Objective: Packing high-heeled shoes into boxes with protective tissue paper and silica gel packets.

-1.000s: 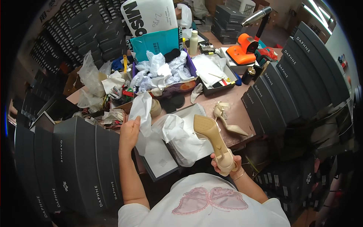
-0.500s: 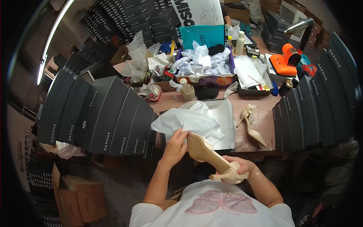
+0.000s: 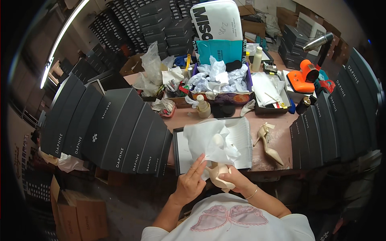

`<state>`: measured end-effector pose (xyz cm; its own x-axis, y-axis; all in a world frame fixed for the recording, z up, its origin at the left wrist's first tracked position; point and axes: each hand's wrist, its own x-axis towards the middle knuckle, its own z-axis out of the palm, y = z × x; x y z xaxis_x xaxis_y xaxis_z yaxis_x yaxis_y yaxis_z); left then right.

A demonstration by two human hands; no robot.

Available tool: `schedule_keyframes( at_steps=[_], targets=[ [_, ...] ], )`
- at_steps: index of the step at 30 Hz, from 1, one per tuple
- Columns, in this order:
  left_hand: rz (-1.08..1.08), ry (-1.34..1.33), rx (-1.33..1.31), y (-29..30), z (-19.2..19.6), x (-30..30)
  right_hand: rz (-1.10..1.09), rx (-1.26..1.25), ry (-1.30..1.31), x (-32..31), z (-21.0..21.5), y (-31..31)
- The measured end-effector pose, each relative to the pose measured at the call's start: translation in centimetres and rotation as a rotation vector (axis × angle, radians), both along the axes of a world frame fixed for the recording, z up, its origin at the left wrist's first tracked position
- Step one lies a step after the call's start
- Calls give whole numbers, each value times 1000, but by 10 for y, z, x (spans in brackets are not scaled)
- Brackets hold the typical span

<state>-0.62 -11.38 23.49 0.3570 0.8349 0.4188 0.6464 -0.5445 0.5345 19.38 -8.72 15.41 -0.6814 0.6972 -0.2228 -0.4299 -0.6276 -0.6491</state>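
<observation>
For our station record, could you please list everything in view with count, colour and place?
Smooth table: 1, pink, centre.
Open cardboard shoebox: 1, dark grey, table front.
Thin tissue paper: 1, white, over shoebox.
Held high-heeled shoe: 1, cream, at tissue's edge.
Loose high-heeled shoe: 1, cream, right of shoebox.
Closed cardboard shoeboxes: many, dark grey, sides and behind.
Stuffed box: 1, purple, table back.
Upright printed bag: 1, white, table back.
Flat package: 1, teal, before bag.
Capped bottles: at least 2, cream, centre, farther back.
Plastic device: 1, orange and black, back right.
Cardboard carton: 1, brown, floor, lower left.
Small clutter: uncounted, mixed, table back.
Left hand: 1, bare, at tissue.
Right hand: 1, bare, around held shoe.
</observation>
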Motion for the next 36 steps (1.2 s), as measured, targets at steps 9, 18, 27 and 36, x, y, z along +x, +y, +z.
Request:
schedule_keyframes(
  at_steps=[9,18,27,36],
  targets=[
    [-215,-81,119,33,-11,1,-167,496,-484,-50,-35,27],
    [-444,-214,12,35,-3,-12,-392,-45,45,-83,-7,42],
    [-460,-150,-69,39,-34,-20,-412,172,-191,-101,-14,54],
    [555,-1347,-649,24,-77,-39,-205,1100,-889,-90,-22,73]
  ],
)
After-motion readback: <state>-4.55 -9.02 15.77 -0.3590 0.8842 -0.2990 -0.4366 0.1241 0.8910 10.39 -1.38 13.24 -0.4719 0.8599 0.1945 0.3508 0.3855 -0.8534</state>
